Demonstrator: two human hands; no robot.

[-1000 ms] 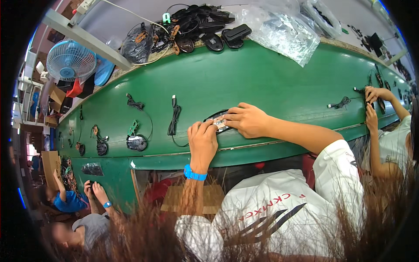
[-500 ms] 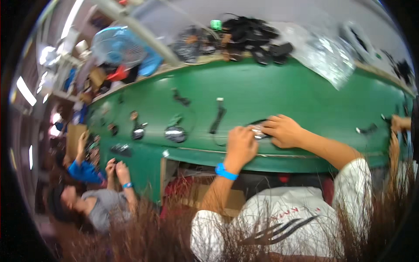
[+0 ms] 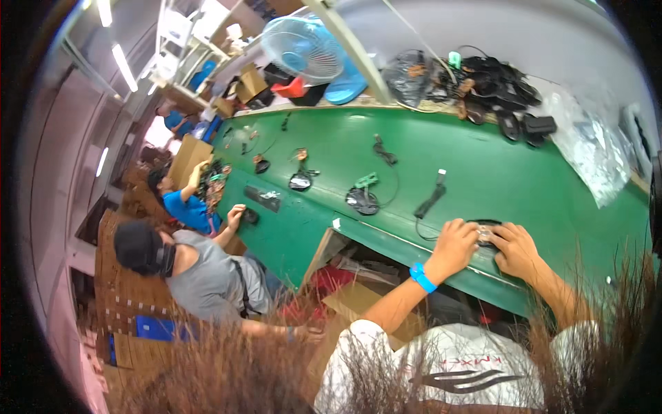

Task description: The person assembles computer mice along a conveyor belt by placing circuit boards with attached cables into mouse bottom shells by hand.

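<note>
Both of my hands work at the near edge of the green bench, on a small dark rounded part (image 3: 485,233) with a light, shiny middle. My left hand (image 3: 455,246), with a blue band at its wrist, pinches it from the left. Fingers of my right hand (image 3: 516,250) press on its right side, and together the hands hide much of it. Just left of my left hand lies a bundled black cable (image 3: 430,200) with a pale plug; its thin tail runs toward that hand.
Along the green bench (image 3: 331,138) lie black round housings (image 3: 362,201) with cables and green boards. Black parts (image 3: 500,86) and a clear plastic bag (image 3: 593,152) fill the back ledge, beside a blue fan (image 3: 301,52). Co-workers sit at the left, one in grey (image 3: 214,272).
The view has swung to the left, so the bench and my hands appear farther right and more co-workers show. My hands stay closed around the same part.
</note>
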